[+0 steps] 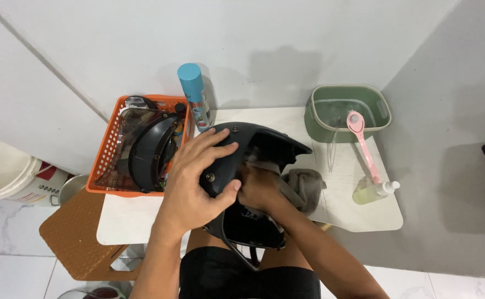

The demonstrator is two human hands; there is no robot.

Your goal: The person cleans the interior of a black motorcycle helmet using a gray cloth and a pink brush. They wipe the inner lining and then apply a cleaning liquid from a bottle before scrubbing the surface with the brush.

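A black helmet (264,145) rests at the near edge of a small white table (358,213), over my lap. My left hand (195,177) lies spread over its outer shell, gripping it. My right hand (260,188) is inside the helmet's opening, closed on a grey cloth (307,187) that trails out onto the table to the right.
An orange basket (107,152) at the left holds a dark visor and other helmet parts. A blue spray can (194,94) stands behind it. A green tub (347,108), a pink brush (364,141) and a bottle of pale green liquid (372,191) sit at the right. A white bucket (4,171) and a brown stool (73,232) are on the floor.
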